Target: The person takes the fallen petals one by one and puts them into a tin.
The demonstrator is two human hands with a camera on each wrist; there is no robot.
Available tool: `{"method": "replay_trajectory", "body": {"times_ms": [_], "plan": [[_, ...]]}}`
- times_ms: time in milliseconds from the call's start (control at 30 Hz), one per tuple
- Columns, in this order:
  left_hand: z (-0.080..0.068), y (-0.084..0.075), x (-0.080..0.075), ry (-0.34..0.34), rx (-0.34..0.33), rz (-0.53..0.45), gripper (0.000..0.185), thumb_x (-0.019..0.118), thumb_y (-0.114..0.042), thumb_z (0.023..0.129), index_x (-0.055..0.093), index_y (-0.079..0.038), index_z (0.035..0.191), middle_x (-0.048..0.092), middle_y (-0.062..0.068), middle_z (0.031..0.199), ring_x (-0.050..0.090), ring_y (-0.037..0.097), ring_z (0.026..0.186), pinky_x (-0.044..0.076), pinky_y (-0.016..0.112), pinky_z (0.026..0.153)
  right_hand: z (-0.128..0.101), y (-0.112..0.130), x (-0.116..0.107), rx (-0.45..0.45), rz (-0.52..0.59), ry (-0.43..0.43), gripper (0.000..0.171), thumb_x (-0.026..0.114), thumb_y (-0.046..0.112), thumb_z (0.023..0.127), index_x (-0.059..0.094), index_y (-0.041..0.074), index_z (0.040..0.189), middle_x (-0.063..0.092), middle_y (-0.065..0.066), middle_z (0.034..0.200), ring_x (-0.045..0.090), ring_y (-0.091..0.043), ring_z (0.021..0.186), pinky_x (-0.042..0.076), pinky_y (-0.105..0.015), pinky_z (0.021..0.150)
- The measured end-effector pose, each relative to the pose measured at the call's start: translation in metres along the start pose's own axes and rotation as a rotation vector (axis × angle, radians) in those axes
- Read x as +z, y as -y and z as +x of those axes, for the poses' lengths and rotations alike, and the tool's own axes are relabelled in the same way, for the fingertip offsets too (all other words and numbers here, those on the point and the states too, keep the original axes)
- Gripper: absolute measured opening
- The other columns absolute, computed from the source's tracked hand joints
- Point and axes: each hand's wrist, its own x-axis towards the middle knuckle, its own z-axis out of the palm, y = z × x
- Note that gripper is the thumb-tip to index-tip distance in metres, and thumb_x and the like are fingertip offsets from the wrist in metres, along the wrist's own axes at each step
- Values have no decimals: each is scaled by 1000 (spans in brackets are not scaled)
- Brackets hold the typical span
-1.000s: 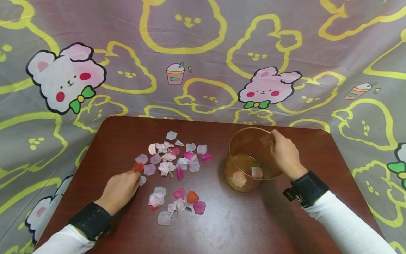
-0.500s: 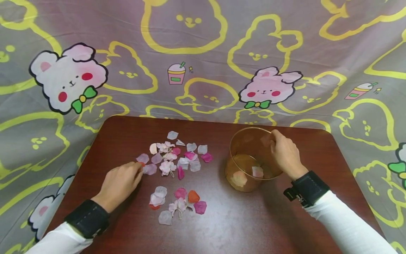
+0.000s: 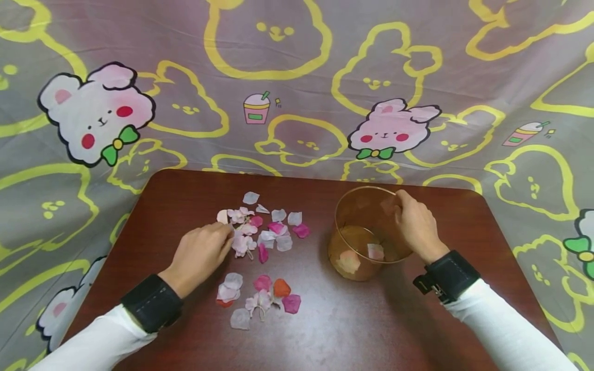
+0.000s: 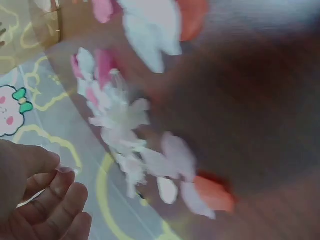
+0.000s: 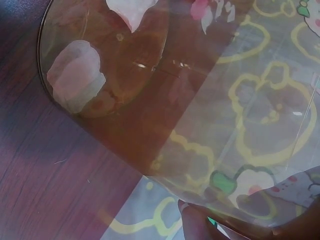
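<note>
Fingers of left hand [image 3: 201, 255] loosely curled, now further right among petals [image 3: 260, 234]; pinch unclear. Right hand [image 3: 417, 226] keeps gripping cup [image 3: 366, 232] rim.

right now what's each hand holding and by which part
Right hand grips the clear cup by its rim. Left hand rests among the petals; any hold cannot be told.

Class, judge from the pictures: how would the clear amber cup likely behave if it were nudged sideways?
The cup looks thin-walled, holding only two petals, so it is probably light and slides easily. It stands tall, so it may tip; the right hand grips its rim, steadying it.
</note>
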Motion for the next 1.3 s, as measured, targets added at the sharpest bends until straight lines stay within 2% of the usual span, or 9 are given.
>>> {"method": "replay_trajectory", "body": {"times_ms": [233,433,700,867,933,1167,1300], "plan": [[19,-23,2,-40,91,-27,13,75,-14,89,71,-4,97,74,9,90,72,27,86,58,44,73,0,-1,0,-6,-4,-3,11,50,2,98,59,4,105,58,-13,73,49,-26,57,32,-33,47],[29,-38,5,-86,155,-30,10,75,-14,89,70,-7,93,70,6,83,70,23,80,58,40,69,1,1,2,-2,2,1,11,50,3,98,59,4,104,59,-14,73,50,-26,57,32,-33,47],[56,-61,-11,-92,219,-17,16,77,-16,89,73,-6,101,71,6,88,69,22,81,58,37,72,1,-1,-1,-13,5,-21,9,50,3,98,59,5,100,58,-14,72,50,-26,57,32,-33,47],[74,-80,-20,-90,278,-13,11,72,-16,93,72,-9,100,71,4,90,68,21,81,57,34,72,0,-1,-2,-22,6,-21,8,50,3,97,58,5,100,59,-14,73,51,-27,58,32,-33,47],[79,-88,-21,-105,305,-13,7,71,-16,93,71,-11,98,70,2,88,67,20,80,55,33,68,0,-1,-2,-26,6,-19,8,51,2,97,58,4,100,58,-14,72,50,-27,57,32,-33,47],[89,-119,-18,-210,396,-42,4,70,-16,94,70,-13,96,69,0,87,68,18,80,52,31,66,1,-1,-1,-23,1,-14,6,51,3,97,57,4,100,58,-14,73,52,-28,59,33,-34,49],[90,-137,-15,-220,435,-68,4,68,-16,94,71,-14,97,70,-1,88,67,17,82,50,29,66,1,-1,0,-18,0,-12,6,51,2,97,57,4,100,57,-14,73,51,-28,59,33,-34,48]]}}
